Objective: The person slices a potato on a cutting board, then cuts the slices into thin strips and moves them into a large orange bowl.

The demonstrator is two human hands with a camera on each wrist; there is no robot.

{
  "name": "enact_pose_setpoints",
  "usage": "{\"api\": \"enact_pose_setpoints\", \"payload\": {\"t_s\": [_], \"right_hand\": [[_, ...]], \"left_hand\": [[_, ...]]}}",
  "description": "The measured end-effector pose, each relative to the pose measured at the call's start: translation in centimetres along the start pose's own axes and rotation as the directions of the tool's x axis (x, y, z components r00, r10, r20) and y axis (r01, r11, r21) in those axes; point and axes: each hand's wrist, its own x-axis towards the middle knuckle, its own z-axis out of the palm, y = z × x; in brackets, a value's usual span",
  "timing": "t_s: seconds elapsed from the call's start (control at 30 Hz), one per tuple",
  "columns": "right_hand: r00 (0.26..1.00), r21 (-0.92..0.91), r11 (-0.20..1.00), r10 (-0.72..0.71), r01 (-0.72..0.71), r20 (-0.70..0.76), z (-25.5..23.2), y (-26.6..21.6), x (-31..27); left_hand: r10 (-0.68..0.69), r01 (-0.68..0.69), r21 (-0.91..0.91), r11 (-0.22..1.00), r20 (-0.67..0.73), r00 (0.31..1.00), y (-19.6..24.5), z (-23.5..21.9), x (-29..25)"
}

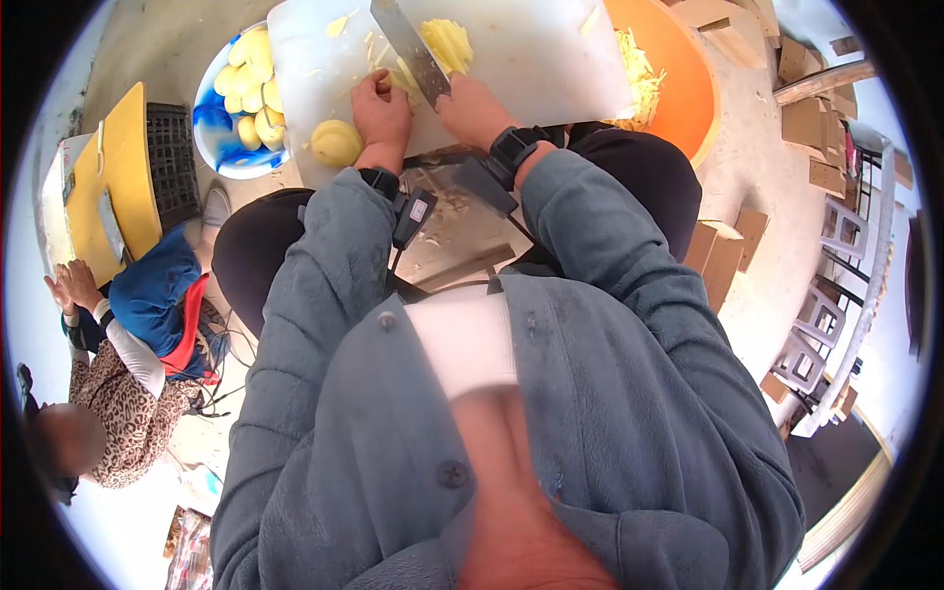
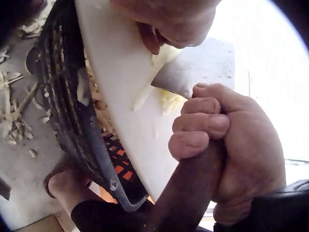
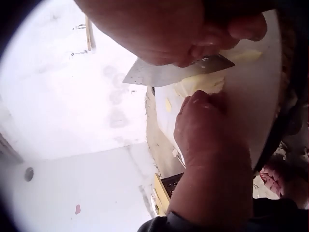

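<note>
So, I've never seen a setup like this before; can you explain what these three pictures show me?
This is someone working bare-handed, not a machine. The head picture looks down from the worker's head; the other two come from the left and right wrists. The right hand grips a knife. The left hand presses on potato slices. The white board also bears a whole peeled potato and a heap of cut potato. A bowl of peeled potatoes sits left, an orange tub with potato strips right.

You work in a food-prep room, peeled potatoes left of the cutting board, cartons to its right.
</note>
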Motion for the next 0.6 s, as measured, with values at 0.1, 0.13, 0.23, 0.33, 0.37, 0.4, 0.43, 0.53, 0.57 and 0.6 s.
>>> {"api": "enact_pose_setpoints", "payload": {"t_s": [0.1, 0.13, 0.23, 0.33, 0.37, 0.4, 0.43, 0.53, 0.57, 0.6], "right_hand": [[0.997, -0.049, 0.996, -0.081, 0.081, -0.009, -0.4, -0.2, -0.4], [0.993, -0.090, 0.989, -0.122, 0.121, -0.003, -0.7, -0.4, -0.6], [0.992, -0.134, 0.983, -0.122, 0.126, 0.038, -1.5, -1.1, -1.2], [0.996, -0.139, 0.987, -0.071, 0.078, 0.054, -1.3, -1.1, -1.2], [0.996, -0.136, 0.988, -0.071, 0.077, 0.051, -1.2, -1.1, -1.3], [0.997, -0.147, 0.987, -0.048, 0.057, 0.066, -1.2, -1.2, -1.4], [0.997, -0.158, 0.987, -0.024, 0.037, 0.077, -1.2, -1.2, -1.4], [0.994, -0.164, 0.984, -0.055, 0.070, 0.094, -1.1, -1.0, -1.8], [0.996, -0.158, 0.985, -0.057, 0.068, 0.073, -1.3, -1.1, -1.8], [0.996, -0.138, 0.988, -0.053, 0.063, 0.078, -1.4, -1.2, -1.8]], "left_hand": [[0.018, -0.019, -0.097, 0.995, -0.010, 1.000, -0.5, -0.1, -0.5], [0.010, -0.014, -0.145, 0.989, -0.025, 1.000, -0.6, 0.0, -0.6], [-0.109, 0.108, -0.265, 0.958, 0.009, 0.994, 1.3, -0.6, -1.4], [-0.092, 0.086, -0.224, 0.971, -0.018, 0.996, 1.3, -0.7, -1.5], [-0.090, 0.084, -0.222, 0.972, -0.016, 0.996, 0.9, -0.6, -1.4], [-0.043, 0.035, -0.168, 0.985, -0.043, 0.998, 0.6, -0.4, -1.2], [0.009, -0.016, -0.113, 0.994, -0.066, 0.998, 0.3, -0.2, -1.1], [0.206, -0.190, 0.140, 0.972, -0.109, 0.972, 0.5, -0.3, -0.9], [0.227, -0.212, 0.140, 0.967, -0.102, 0.969, 0.7, -0.2, -0.4], [0.094, -0.088, 0.085, 0.992, -0.068, 0.993, 0.9, -0.2, 0.0]]}}
